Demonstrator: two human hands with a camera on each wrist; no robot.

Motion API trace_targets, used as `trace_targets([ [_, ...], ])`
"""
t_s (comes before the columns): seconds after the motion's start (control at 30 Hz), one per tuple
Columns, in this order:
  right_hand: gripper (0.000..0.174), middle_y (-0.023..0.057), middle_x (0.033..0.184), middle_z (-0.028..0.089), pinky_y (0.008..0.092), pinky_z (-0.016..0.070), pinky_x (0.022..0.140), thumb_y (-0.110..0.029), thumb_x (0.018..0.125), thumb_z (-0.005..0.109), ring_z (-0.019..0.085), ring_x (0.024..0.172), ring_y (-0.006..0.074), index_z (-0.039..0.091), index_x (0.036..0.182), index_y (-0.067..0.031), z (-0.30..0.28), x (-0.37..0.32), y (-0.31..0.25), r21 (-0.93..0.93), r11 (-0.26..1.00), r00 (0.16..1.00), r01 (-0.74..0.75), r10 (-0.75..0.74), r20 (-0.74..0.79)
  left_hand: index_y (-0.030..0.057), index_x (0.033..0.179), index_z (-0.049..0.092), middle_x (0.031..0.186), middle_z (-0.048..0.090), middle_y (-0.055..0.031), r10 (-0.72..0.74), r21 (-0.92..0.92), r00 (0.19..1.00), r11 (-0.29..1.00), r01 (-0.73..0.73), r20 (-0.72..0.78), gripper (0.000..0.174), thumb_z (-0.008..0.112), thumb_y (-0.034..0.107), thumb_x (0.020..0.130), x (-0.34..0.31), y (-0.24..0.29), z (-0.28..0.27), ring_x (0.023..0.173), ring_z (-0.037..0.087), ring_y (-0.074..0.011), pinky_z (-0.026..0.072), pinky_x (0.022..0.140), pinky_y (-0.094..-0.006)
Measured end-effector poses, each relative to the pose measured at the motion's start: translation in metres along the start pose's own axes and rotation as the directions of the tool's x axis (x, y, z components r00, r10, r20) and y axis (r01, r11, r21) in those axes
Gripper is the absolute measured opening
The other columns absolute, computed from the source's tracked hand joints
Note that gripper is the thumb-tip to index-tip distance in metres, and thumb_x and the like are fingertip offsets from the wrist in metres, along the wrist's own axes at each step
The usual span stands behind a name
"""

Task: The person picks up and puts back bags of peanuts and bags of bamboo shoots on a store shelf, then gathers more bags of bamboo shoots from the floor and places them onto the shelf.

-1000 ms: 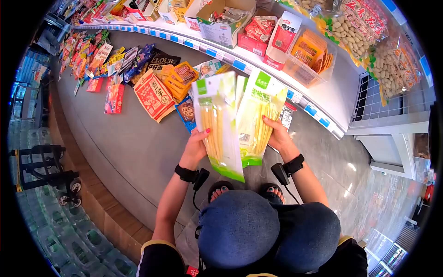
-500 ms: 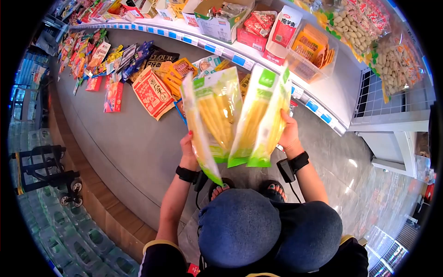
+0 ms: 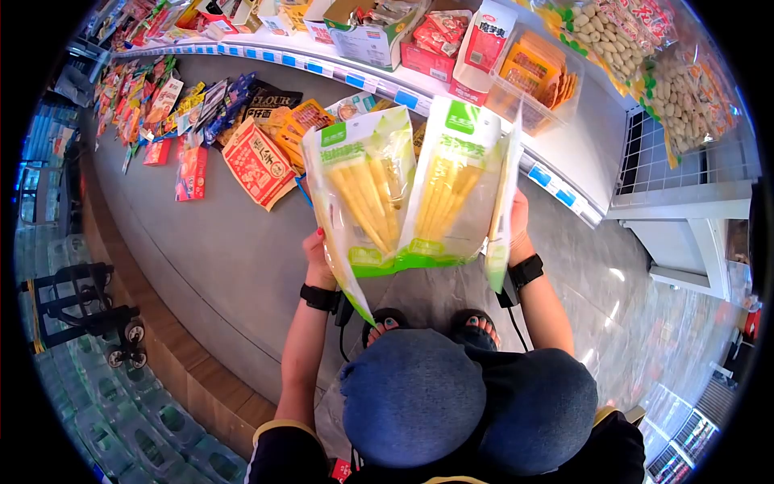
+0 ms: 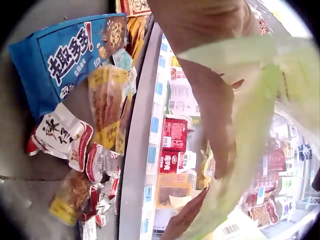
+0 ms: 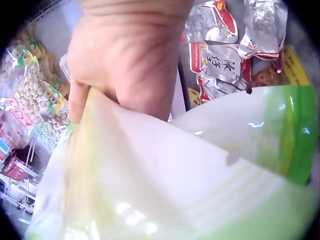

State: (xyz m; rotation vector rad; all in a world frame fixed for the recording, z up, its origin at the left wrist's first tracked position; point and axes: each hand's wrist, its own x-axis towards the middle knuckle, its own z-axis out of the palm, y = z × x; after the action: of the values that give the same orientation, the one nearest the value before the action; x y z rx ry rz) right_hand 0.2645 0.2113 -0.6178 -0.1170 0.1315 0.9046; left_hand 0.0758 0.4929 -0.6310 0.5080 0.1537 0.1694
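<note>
Several clear packets with green bottom edges, which look like bamboo shoots in pale yellow sticks, are held upright over the knees. My left hand (image 3: pixel 318 256) grips the left packets (image 3: pixel 364 189) at their outer side, thumb toward me. My right hand (image 3: pixel 520 222) holds the right side, largely hidden behind an edge-on packet (image 3: pixel 503 210). Another right packet (image 3: pixel 451 181) faces me, close beside the left ones. In the right wrist view, fingers curl over a packet's white edge (image 5: pixel 145 135). The left wrist view shows fingers behind a blurred green-white packet (image 4: pixel 235 150).
Snack bags lie on the floor ahead, among them a red-and-tan bag (image 3: pixel 258 165), a blue cookie bag (image 4: pixel 75 55) and small silver-red packets (image 5: pixel 220 62). Beyond is a white shelf (image 3: pixel 564 149) with boxes and a clear bin (image 3: pixel 536 85). Peanut bags (image 3: pixel 693 113) hang right; a wheeled cart (image 3: pixel 85 310) stands left.
My hands have moved apart, and the overlapping packets have spread into a fan. Two packet fronts now face me, while the outer right packet has turned edge-on.
</note>
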Motion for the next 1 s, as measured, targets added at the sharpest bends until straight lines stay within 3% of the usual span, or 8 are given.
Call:
trace_targets([
  [0.07, 0.041, 0.0157, 0.118, 0.056, 0.0422, 0.0424, 0.092, -0.027, 0.091, 0.044, 0.055, 0.105, 0.0305, 0.047, 0.123, -0.0021, -0.004, 0.004, -0.001, 0.001, 0.998, 0.993, -0.055, 0.055, -0.105, -0.0006, 0.127, 0.042, 0.114, 0.058, -0.0172, -0.096, -0.231, 0.994, 0.967, 0.108, 0.060, 0.062, 0.063, 0.017, 0.071, 0.003, -0.002, 0.001, 0.100, 0.058, -0.0319, 0.0469, 0.089, -0.0428],
  [0.57, 0.041, 0.0168, 0.117, 0.056, 0.0415, 0.0431, 0.093, -0.021, 0.088, 0.050, 0.057, 0.103, 0.0300, 0.046, 0.123, 0.0001, 0.004, 0.004, 0.004, -0.160, 0.981, 0.992, -0.109, 0.098, -0.076, -0.0022, 0.121, 0.046, 0.107, 0.060, -0.0164, -0.114, -0.209, 0.985, 0.974, 0.086, -0.128, 0.053, 0.062, 0.017, 0.074, 0.006, -0.021, -0.017, 0.095, 0.061, -0.0299, 0.0495, 0.085, -0.0409],
  [0.7, 0.039, 0.0112, 0.110, 0.059, 0.0339, 0.0466, 0.086, -0.022, 0.087, 0.056, 0.058, 0.098, 0.0217, 0.048, 0.119, -0.0002, 0.032, 0.016, 0.031, -0.869, 0.485, 0.941, -0.103, -0.237, -0.244, -0.0007, 0.124, 0.043, 0.114, 0.057, -0.0153, -0.189, 0.003, 0.930, 0.980, 0.200, -0.316, 0.048, 0.057, 0.011, 0.079, 0.008, -0.029, 0.006, 0.102, 0.058, -0.0276, 0.0474, 0.089, -0.0387],
  [0.77, 0.041, 0.0079, 0.107, 0.059, 0.0287, 0.0457, 0.083, -0.023, 0.086, 0.060, 0.057, 0.094, 0.0165, 0.047, 0.118, -0.0008, 0.070, 0.009, 0.040, -0.933, 0.275, 0.951, -0.233, -0.136, -0.278, 0.0006, 0.126, 0.040, 0.119, 0.054, -0.0135, -0.180, 0.307, 0.948, 0.916, 0.259, -0.263, 0.047, 0.054, 0.006, 0.082, 0.008, -0.039, 0.024, 0.106, 0.055, -0.0257, 0.0453, 0.092, -0.0377],
  [0.8, 0.041, 0.0068, 0.108, 0.059, 0.0282, 0.0455, 0.082, -0.019, 0.085, 0.060, 0.056, 0.093, 0.0152, 0.047, 0.120, -0.0007, -0.007, 0.023, 0.039, -0.971, 0.192, 0.957, -0.142, -0.225, -0.185, 0.0013, 0.128, 0.039, 0.121, 0.052, -0.0123, -0.189, 0.544, 0.967, 0.800, 0.254, -0.173, 0.047, 0.053, 0.004, 0.083, 0.012, -0.040, 0.039, 0.108, 0.054, -0.0249, 0.0442, 0.093, -0.0375],
  [0.83, 0.041, 0.0058, 0.108, 0.059, 0.0277, 0.0453, 0.082, -0.015, 0.084, 0.059, 0.055, 0.093, 0.0139, 0.047, 0.121, -0.0006, -0.081, 0.038, 0.038, -0.994, 0.091, 0.946, -0.061, -0.311, -0.087, 0.0007, 0.128, 0.039, 0.121, 0.052, -0.0113, -0.182, 0.236, 0.961, 0.944, 0.230, -0.209, 0.047, 0.055, 0.006, 0.084, 0.021, -0.046, 0.052, 0.109, 0.053, -0.0231, 0.0439, 0.093, -0.0366],
  [0.87, 0.042, 0.0047, 0.109, 0.059, 0.0272, 0.0451, 0.082, -0.012, 0.083, 0.059, 0.055, 0.092, 0.0126, 0.047, 0.122, -0.0006, -0.153, 0.052, 0.037, -1.000, -0.020, 0.921, 0.003, -0.390, 0.011, 0.0001, 0.126, 0.041, 0.120, 0.053, -0.0108, -0.112, 0.306, 0.978, 0.938, 0.163, -0.176, 0.046, 0.057, 0.005, 0.083, 0.028, -0.047, 0.062, 0.108, 0.054, -0.0217, 0.0447, 0.092, -0.0347],
  [1.0, 0.029, 0.0061, 0.102, 0.062, 0.0285, 0.0492, 0.074, -0.006, 0.082, 0.060, 0.058, 0.087, 0.0119, 0.057, 0.110, -0.0003, -0.123, 0.050, 0.031, -0.986, 0.153, 0.939, 0.061, -0.344, 0.005, -0.0016, 0.113, 0.054, 0.108, 0.060, -0.0071, -0.083, 0.525, 0.983, 0.836, 0.159, -0.166, 0.032, 0.061, 0.002, 0.082, 0.031, -0.059, 0.075, 0.096, 0.057, -0.0145, 0.0471, 0.082, -0.0287],
])
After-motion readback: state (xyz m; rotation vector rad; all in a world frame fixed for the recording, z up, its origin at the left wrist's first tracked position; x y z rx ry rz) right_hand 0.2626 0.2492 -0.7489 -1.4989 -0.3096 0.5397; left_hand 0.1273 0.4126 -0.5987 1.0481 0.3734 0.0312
